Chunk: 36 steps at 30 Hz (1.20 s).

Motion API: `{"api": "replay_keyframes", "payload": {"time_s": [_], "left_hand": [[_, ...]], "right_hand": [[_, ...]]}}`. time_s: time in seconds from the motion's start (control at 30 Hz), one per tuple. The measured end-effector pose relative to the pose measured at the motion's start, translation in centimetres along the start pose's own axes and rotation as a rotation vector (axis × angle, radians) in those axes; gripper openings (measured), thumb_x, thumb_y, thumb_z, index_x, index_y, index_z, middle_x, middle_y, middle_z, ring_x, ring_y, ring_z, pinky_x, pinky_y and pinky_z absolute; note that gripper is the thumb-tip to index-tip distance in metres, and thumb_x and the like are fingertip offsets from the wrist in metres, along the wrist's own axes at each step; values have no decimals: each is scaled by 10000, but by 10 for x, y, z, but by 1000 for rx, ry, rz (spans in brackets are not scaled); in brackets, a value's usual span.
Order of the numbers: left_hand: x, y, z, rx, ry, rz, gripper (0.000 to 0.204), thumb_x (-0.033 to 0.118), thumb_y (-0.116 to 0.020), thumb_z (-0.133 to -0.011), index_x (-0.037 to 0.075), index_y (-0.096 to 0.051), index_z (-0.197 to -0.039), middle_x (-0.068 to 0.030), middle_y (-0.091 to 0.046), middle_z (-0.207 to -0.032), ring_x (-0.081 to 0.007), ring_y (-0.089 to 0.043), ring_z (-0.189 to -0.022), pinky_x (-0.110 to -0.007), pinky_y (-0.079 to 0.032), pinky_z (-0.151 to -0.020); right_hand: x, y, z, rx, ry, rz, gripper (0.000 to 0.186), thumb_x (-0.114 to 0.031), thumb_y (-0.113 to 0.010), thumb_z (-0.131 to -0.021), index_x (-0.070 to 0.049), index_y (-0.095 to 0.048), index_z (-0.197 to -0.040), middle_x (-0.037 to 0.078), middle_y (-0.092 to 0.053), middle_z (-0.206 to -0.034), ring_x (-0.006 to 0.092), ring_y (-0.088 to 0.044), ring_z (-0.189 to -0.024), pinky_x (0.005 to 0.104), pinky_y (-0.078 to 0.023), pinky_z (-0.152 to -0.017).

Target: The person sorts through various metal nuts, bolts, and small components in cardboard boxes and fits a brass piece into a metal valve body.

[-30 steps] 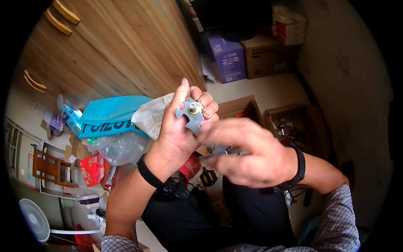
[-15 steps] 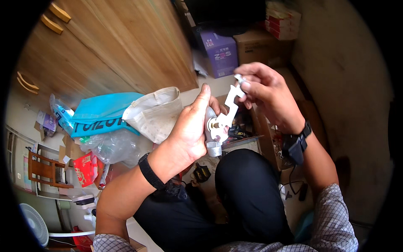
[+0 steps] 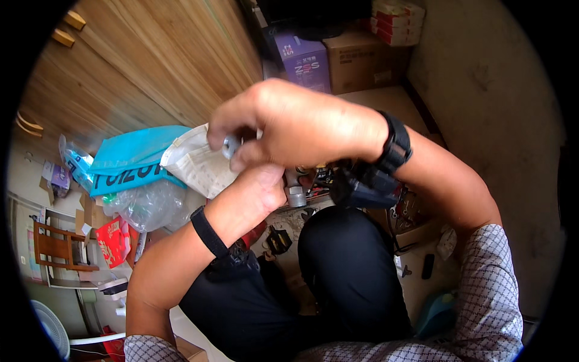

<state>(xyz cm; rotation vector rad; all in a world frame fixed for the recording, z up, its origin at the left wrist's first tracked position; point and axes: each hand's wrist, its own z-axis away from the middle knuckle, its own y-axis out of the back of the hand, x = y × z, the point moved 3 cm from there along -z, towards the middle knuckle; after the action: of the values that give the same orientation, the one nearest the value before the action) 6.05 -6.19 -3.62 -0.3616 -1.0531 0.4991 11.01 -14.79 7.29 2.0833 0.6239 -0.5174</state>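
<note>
My left hand (image 3: 260, 188) is closed round a metal valve fitting, whose threaded end (image 3: 296, 197) shows at its right. My right hand (image 3: 288, 125) is slightly blurred and reaches over the left one, hiding most of its fingers and the upper part of the fitting. Its curled fingers are on a small grey metal piece (image 3: 230, 146), just above my left hand. A white cloth bag (image 3: 188, 158) lies behind both hands.
A blue bag (image 3: 129, 145), clear plastic (image 3: 148, 205) and a red package (image 3: 113, 240) lie left. Tools (image 3: 318, 180) and boxes of hardware (image 3: 416, 223) sit beyond my knees. A purple box (image 3: 301, 66), cardboard box (image 3: 362, 65) and white fan (image 3: 47, 329) stand around.
My right hand has swung from the upper right leftward across my left hand, which it now covers, along with the notched metal plate seen half a second ago. My view has also shifted slightly.
</note>
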Motion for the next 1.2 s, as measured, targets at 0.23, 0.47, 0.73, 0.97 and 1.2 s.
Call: {"api": "replay_keyframes", "payload": {"time_s": [0.23, 0.47, 0.73, 0.97, 1.2], "left_hand": [[26, 18, 6, -23, -153, -300, 448, 572, -546, -943, 133, -515, -864, -43, -578, -812, -173, -590, -724, -328, -521, -626], [28, 12, 2, 115, -66, -10, 543, 602, -472, -955, 64, -478, -880, -96, -528, -750, -220, -576, -602, -331, -475, -467], [27, 10, 5, 4, -59, -42, 530, 620, -516, -929, 103, -494, -818, -73, -553, -763, -178, -575, -662, -292, -479, -504], [33, 12, 10, 123, -271, -212, 554, 615, -417, -982, 85, -529, -868, -48, -566, -717, -169, -585, -637, -297, -455, -526], [53, 5, 22, 220, -445, -185, 526, 552, -400, -1014, 79, -520, -817, -71, -563, -691, -182, -567, -569, -301, -450, -461]], "right_hand": [[-55, -25, 28, -229, 336, 356, 160, -115, -654, -752, -13, -669, -874, 106, -633, -827, 287, -619, -833, 378, -511, -755], [-59, -43, 62, -166, 286, 445, 161, -185, -655, -691, -42, -671, -765, 33, -636, -844, 209, -585, -894, 333, -483, -780], [-61, -51, 63, -170, 317, 525, 143, -184, -659, -654, -68, -666, -736, 30, -659, -874, 208, -576, -894, 338, -461, -773], [-67, 14, 63, 455, 210, 366, 219, -73, -569, -732, -10, -645, -927, 81, -643, -974, 202, -594, -886, 332, -469, -788], [19, 21, 53, 328, -721, -374, 363, -362, -620, -957, -20, -635, -838, -13, -521, -673, 51, -448, -603, 247, -372, -523]]}}
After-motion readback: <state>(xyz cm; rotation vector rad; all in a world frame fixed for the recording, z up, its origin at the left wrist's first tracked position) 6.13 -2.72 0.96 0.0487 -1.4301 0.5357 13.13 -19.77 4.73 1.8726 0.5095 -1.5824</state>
